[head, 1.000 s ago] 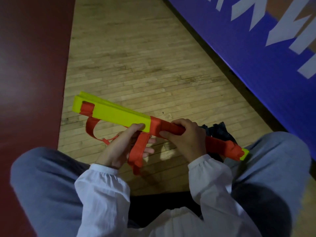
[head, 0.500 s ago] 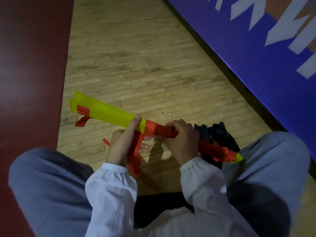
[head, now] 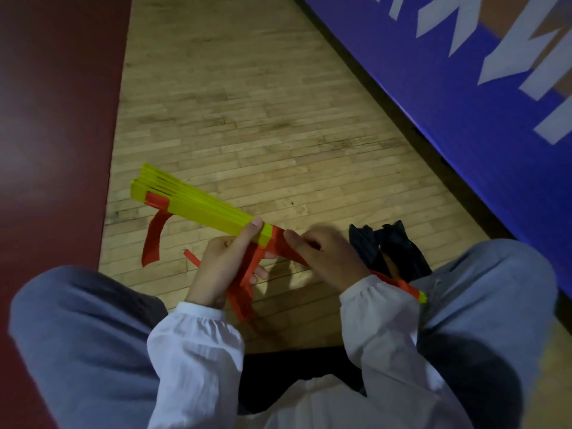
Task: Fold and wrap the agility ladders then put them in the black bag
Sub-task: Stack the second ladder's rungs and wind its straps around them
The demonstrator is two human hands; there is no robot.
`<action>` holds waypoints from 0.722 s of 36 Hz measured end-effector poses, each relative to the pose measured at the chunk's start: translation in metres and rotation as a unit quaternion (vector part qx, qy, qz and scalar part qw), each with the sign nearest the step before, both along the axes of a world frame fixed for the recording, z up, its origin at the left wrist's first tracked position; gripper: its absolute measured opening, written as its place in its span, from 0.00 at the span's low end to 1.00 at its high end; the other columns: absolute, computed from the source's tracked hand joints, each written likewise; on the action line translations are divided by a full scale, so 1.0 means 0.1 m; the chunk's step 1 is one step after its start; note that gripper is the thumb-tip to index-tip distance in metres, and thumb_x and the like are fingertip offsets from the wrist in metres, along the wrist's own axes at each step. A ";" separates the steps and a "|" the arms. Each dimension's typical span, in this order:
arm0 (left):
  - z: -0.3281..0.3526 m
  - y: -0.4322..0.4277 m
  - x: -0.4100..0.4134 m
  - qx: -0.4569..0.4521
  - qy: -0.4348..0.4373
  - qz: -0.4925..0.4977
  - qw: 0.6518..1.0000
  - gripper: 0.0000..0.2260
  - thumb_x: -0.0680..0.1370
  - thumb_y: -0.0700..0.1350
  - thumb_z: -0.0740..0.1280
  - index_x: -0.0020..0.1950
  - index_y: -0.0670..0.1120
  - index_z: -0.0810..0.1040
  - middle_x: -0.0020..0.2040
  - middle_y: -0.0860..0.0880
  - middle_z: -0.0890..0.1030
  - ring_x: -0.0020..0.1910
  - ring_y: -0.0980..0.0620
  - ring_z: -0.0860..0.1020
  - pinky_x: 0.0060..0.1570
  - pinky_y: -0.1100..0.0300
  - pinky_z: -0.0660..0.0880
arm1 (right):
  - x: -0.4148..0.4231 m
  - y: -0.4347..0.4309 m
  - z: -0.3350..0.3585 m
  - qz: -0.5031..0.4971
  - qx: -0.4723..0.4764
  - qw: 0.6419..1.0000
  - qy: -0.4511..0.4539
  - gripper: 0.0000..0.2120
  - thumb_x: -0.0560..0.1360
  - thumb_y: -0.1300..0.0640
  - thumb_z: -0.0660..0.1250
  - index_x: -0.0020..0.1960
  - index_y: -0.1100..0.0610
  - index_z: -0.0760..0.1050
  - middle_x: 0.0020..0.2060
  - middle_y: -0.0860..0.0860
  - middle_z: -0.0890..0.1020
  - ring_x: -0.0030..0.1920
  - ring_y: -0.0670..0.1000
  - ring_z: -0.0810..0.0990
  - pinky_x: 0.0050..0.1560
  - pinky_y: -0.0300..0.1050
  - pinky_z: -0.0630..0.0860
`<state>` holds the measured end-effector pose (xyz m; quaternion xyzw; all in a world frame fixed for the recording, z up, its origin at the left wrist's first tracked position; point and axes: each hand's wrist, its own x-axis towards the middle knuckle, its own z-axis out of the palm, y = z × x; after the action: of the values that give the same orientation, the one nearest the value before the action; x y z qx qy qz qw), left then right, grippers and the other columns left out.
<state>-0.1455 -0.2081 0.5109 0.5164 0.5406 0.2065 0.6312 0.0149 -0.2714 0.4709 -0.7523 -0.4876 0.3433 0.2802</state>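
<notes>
Between the raised knees, the bundle of yellow rungs (head: 201,205) is pinched near its middle by the left hand (head: 223,267), thumb on top, fingers curled beneath. The orange strap (head: 280,246) is gripped and drawn round the bundle by the closed right hand (head: 328,258), which is blurred. For a tidy wrap, tension should be kept and each turn laid beside the last. The black bag (head: 390,246) is left lying on the floor behind the right wrist. Compared with half a second earlier, the rungs are fanned wider at their far end, and the loose strap tail (head: 153,239) is hung lower.
</notes>
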 end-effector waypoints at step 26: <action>0.05 0.06 -0.05 -0.085 -0.102 -0.031 0.991 0.34 0.67 0.66 0.62 0.56 0.38 0.78 0.46 0.38 0.84 0.31 0.46 0.81 0.29 0.60 0.79 | -0.09 0.00 -0.04 -0.104 0.125 0.985 -0.050 0.36 0.60 0.24 0.59 0.54 0.49 0.79 0.48 0.46 0.81 0.52 0.51 0.77 0.60 0.59 0.70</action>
<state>-0.1510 -0.2019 0.5155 0.4533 0.4730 0.1919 0.7307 0.0064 -0.2711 0.4670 -0.7741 -0.4590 0.2106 0.3818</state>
